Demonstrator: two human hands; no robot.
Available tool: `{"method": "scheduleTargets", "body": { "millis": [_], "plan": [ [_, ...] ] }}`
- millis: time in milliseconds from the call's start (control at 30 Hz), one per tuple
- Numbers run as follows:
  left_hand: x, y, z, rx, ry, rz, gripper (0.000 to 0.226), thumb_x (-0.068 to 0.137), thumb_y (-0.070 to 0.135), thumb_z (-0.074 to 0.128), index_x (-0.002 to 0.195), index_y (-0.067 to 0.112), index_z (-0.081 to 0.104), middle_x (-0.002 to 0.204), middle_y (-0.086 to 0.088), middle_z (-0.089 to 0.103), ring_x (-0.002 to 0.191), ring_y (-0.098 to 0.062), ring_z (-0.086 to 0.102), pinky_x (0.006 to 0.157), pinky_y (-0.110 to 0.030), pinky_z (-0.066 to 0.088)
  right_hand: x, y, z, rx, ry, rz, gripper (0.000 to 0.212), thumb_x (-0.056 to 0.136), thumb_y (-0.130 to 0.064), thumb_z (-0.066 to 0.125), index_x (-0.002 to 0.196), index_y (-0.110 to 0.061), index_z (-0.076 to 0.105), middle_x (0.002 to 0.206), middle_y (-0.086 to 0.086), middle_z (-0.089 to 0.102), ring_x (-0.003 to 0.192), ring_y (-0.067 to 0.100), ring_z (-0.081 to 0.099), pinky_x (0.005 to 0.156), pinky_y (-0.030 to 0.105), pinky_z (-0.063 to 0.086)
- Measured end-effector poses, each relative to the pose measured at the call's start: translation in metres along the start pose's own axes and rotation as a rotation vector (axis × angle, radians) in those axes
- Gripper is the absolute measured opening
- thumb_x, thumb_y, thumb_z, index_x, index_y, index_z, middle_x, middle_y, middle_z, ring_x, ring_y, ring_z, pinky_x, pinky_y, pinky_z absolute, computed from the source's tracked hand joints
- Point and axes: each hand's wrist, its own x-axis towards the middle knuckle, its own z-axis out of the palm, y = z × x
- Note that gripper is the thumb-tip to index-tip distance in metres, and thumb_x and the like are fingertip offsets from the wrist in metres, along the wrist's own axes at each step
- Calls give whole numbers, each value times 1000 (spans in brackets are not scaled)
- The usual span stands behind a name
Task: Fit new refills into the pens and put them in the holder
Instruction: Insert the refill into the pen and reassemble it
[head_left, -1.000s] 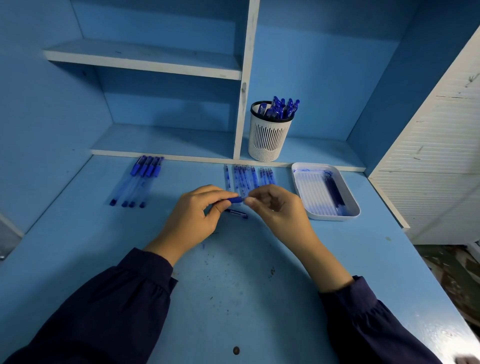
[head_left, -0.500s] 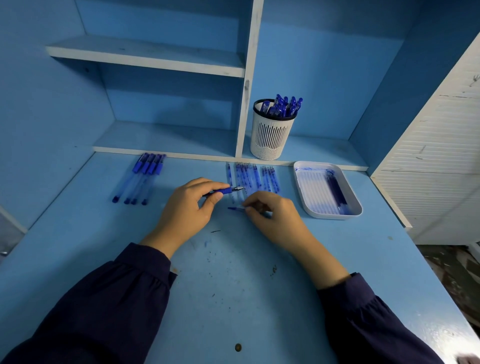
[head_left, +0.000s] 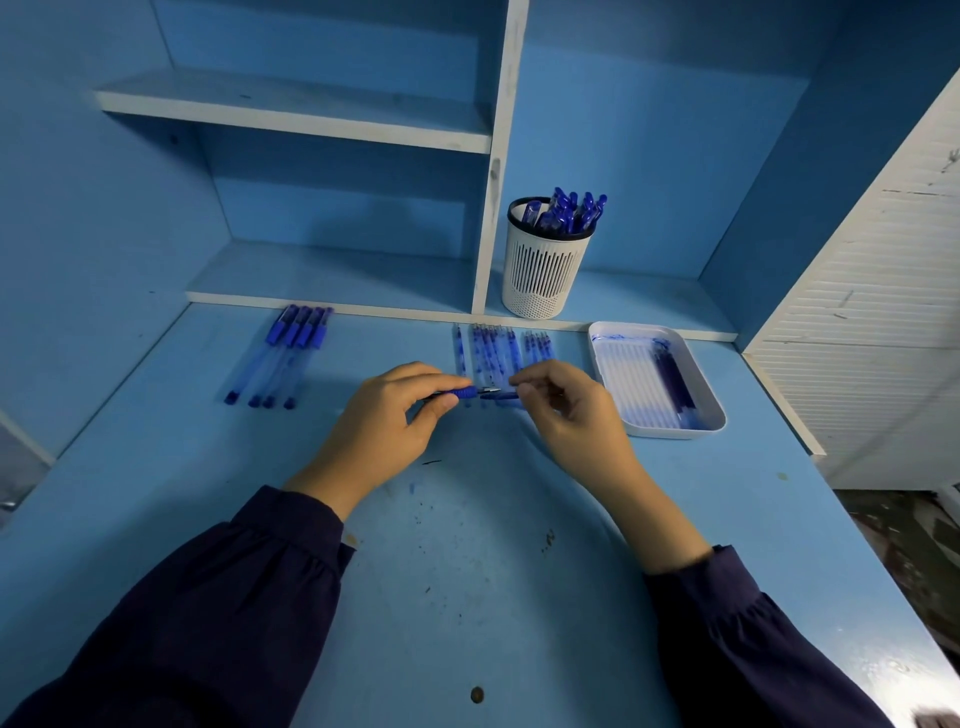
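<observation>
My left hand (head_left: 382, 431) grips a blue pen (head_left: 467, 392) that lies level, its metal tip pointing right. My right hand (head_left: 569, 415) pinches a small blue cap (head_left: 500, 396) and holds it right at the pen's tip. Behind the hands a row of several blue refills (head_left: 493, 345) lies on the desk. Several capped blue pens (head_left: 283, 353) lie side by side at the back left. A white slotted holder (head_left: 545, 270) stands on the low shelf with several blue pens upright in it.
A white tray (head_left: 652, 332) with several clear and dark refills sits to the right of my right hand. Blue shelf walls and a white divider (head_left: 493, 171) rise at the back. A white slatted panel (head_left: 878, 322) borders the desk's right side.
My right hand picked the blue cap up from the desk and brought it to the pen's tip. The left hand has kept its hold on the pen.
</observation>
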Motion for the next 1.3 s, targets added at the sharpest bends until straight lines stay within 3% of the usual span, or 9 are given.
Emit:
{"method": "scheduleTargets", "body": {
  "millis": [233,467,567,700,867,967,1067,1200,1300],
  "plan": [
    [-2,-2,0,-75,-11,18,27,91,4,68,113,18,75,95,9,70,82,-14,65,72,-36,51,-9,-4,6,101,-31,88,9,87,-12,70,93,-12,76,68,-16,64,64,0,55,65,13,42],
    [-1,-5,2,-88,-7,26,30,89,-1,69,112,17,76,94,6,71,77,-19,66,68,-39,51,-11,-3,7,138,-10,133,11,85,-17,73,95,-16,77,77,-6,73,70,7,64,70,21,51],
    [-2,-5,3,-79,-5,36,32,89,-4,69,111,17,76,92,6,70,73,-18,63,63,-34,49,-10,-1,7,118,-9,146,11,85,-18,73,95,-19,78,78,-4,74,72,18,66,71,30,53],
    [-3,-4,4,-47,7,49,30,91,-1,67,113,17,75,91,9,68,67,-19,58,58,-30,45,-9,-3,9,166,-22,158,13,86,-16,71,98,-15,77,84,-5,75,78,6,68,76,19,51],
    [1,4,2,-34,80,71,24,93,5,66,114,14,75,93,8,68,81,-10,62,70,-25,50,-5,-14,8,262,0,118,15,89,-11,68,99,-20,74,83,2,74,74,15,67,73,20,52],
    [1,4,2,-20,86,87,23,94,5,66,114,12,74,96,6,70,87,-5,63,77,-25,53,-8,-19,10,164,20,-3,22,87,-3,67,107,-13,71,90,-3,70,76,0,63,76,13,48],
    [4,5,1,5,104,129,25,96,10,63,120,11,70,106,3,70,97,-10,65,85,-29,54,-9,-20,10,161,97,-55,23,87,-1,66,108,-10,70,88,-5,67,77,1,62,78,15,47],
    [14,5,1,3,193,93,36,102,12,47,137,9,56,132,2,59,125,-8,54,106,-19,40,-4,-24,-6,203,237,-136,16,88,3,63,102,-4,61,86,-6,61,79,6,59,78,17,46],
    [24,-4,-1,33,215,7,38,103,16,43,139,10,52,136,6,55,129,-6,49,109,-18,35,5,-30,-24,183,363,-198,16,88,5,61,98,-7,56,88,-4,60,79,7,59,77,19,46]
  ]
}}
